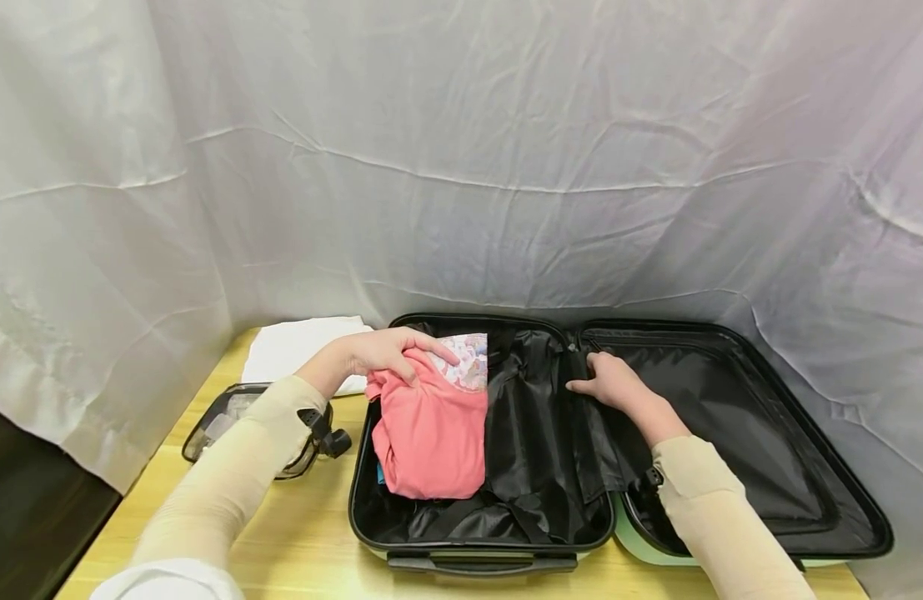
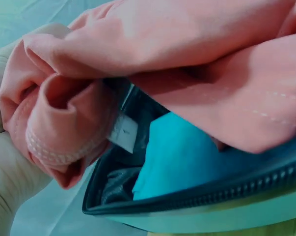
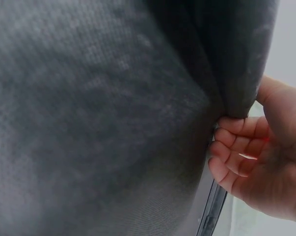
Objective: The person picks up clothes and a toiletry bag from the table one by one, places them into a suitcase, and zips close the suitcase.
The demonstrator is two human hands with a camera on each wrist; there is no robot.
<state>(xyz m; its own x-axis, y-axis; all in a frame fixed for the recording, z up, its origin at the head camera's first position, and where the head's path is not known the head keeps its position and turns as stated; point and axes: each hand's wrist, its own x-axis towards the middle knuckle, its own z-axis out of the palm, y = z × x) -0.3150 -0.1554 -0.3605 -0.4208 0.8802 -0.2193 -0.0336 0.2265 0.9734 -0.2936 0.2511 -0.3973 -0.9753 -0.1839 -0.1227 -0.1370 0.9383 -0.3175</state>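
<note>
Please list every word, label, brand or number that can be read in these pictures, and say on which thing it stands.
No text can be read in any view.
White tag sewn in the pink garment: any print is too blurred to read.
Patterned cloth beside the left hand: coloured pictures only, no legible words.
Suitcase, its black lining and the clear pouch: no brand or label shows.

Place: looked like a staged recording corner, not a lived-in room.
Backdrop: a wrinkled white sheet (image 1: pixel 506 167) hung across the far side and both flanks.
Surface: a light wooden surface (image 1: pixel 296 542) carried an open suitcase (image 1: pixel 844 500), with folded white cloth (image 1: pixel 296 346) at far left.
</note>
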